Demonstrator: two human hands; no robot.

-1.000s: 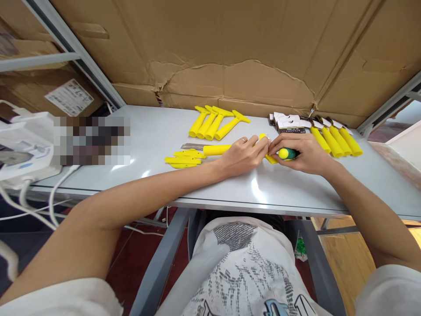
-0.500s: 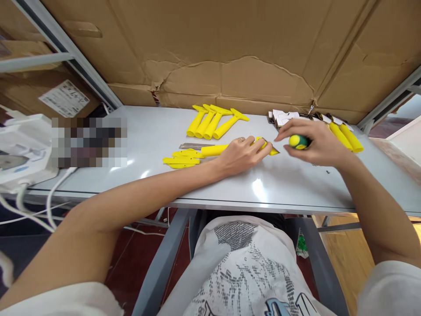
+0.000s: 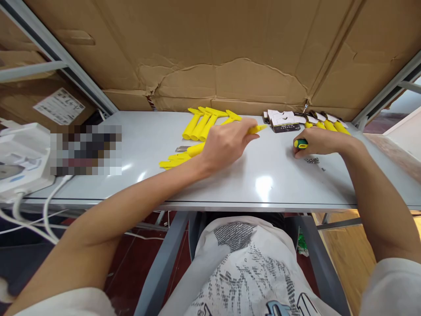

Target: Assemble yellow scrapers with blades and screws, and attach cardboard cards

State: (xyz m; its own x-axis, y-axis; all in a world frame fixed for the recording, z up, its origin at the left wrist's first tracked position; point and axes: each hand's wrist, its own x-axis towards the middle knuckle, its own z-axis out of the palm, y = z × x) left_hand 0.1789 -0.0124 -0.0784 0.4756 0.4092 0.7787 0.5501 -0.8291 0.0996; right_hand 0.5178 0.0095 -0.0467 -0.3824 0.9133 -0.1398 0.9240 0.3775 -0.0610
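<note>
My left hand [image 3: 226,142] is closed around a yellow plastic scraper [image 3: 257,129]; its head pokes out past my fingers and my palm covers its middle. Held in my right hand [image 3: 314,141] is a screwdriver [image 3: 301,143] with a green and yellow handle; its shaft is hidden. The right fingertips are lowered to the tabletop, beside a small heap of screws [image 3: 312,160]. Flat yellow plastic pieces [image 3: 173,161] lie left of my left hand, with a grey metal blade [image 3: 182,149] just behind them.
Several yellow T-shaped handles [image 3: 200,125] lie at the back of the grey table [image 3: 138,145]. Black-and-white cards [image 3: 284,120] and carded yellow handles [image 3: 340,126] sit at back right. A white power strip [image 3: 24,158] with cables stands left. Cardboard [image 3: 230,83] walls the rear.
My left hand has raised the scraper's head end off the table. My right hand, with the screwdriver, has moved away from it and down beside the screws.
</note>
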